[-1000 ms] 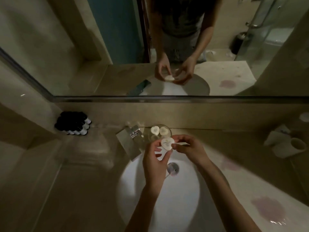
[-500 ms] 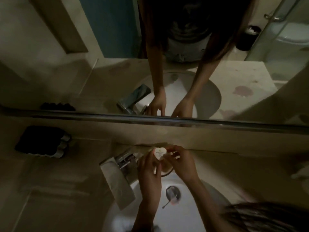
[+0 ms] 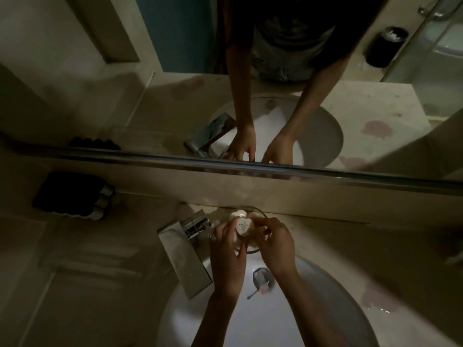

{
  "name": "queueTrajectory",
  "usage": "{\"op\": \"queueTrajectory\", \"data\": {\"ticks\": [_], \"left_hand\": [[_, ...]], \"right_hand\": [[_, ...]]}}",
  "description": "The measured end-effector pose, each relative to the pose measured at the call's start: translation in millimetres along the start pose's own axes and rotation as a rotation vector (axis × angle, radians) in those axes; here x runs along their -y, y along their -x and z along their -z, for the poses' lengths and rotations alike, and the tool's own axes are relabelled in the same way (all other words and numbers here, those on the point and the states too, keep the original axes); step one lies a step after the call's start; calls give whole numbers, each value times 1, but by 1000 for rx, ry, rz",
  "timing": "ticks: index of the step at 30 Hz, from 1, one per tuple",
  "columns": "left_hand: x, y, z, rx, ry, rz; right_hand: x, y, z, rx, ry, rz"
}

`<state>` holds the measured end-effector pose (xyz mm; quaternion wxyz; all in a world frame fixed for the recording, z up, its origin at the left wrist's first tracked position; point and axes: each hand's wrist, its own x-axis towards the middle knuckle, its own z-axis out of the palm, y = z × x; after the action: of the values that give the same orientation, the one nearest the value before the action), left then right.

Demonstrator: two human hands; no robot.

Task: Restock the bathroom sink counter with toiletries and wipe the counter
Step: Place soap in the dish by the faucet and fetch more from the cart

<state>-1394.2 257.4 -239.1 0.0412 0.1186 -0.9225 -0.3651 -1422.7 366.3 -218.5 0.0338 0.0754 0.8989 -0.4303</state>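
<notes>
1. White and heart-shaped, the soap [image 3: 244, 226] is held between both hands just above the glass dish [image 3: 253, 252], at the back of the counter [image 3: 87, 271] beside the tap [image 3: 183, 249].
2. The left hand [image 3: 226, 256] curls its fingers round the soap's left edge. The right hand [image 3: 276, 244] pinches the right side with its fingertips.
3. It looks light and stiff, probably slick in its wrapper, so the edges are the best place to hold it.
4. The dish is clear, round and likely fragile, and another pale piece [image 3: 236, 213] lies in it. The tap is square polished metal, and the basin [image 3: 250, 319] is smooth white.
</notes>
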Motion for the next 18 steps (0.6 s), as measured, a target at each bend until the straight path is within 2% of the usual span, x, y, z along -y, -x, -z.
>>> {"op": "queueTrajectory", "data": {"ticks": [18], "left_hand": [[-8, 8, 8, -52, 10, -38]], "right_hand": [[4, 6, 13, 3, 11, 14]]}}
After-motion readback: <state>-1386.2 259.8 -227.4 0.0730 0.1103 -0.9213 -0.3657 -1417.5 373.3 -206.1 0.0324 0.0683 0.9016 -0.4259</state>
